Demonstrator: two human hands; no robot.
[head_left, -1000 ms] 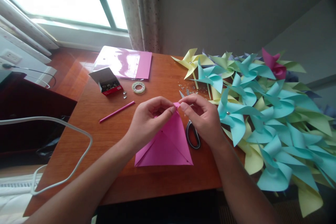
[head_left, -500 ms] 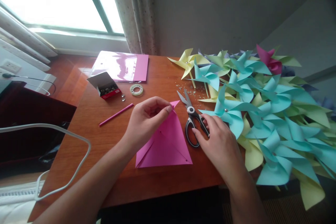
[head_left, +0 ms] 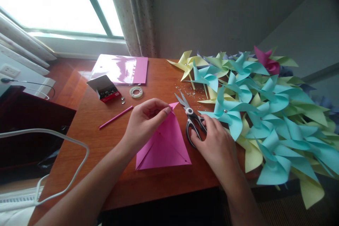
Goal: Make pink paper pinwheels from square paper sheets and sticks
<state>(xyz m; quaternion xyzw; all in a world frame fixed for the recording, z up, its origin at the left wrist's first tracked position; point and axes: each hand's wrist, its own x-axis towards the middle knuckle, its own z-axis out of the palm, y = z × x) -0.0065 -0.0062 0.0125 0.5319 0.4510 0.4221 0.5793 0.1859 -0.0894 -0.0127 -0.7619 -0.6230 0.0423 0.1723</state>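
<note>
A pink paper sheet point(head_left: 165, 144), creased along its diagonals, lies on the wooden table point(head_left: 124, 183) with its far corner lifted. My left hand point(head_left: 144, 122) pinches that corner between thumb and fingers. Grey-handled scissors point(head_left: 191, 120) lie just right of the sheet, blades pointing away from me. My right hand point(head_left: 215, 141) rests on the scissor handles, fingers curling round them; the scissors still lie flat on the table.
A large heap of teal and yellow paper pinwheels point(head_left: 265, 113) covers the table's right side. A pink straw point(head_left: 116, 117), a tape roll point(head_left: 136, 92), an open box of pins point(head_left: 104, 87) and a pink folder point(head_left: 120, 69) lie at the back left. A white cable point(head_left: 66, 141) loops at left.
My right hand let go of the paper's raised corner and dropped to the scissors, closing onto the handles. My left hand kept its pinch on the corner.
</note>
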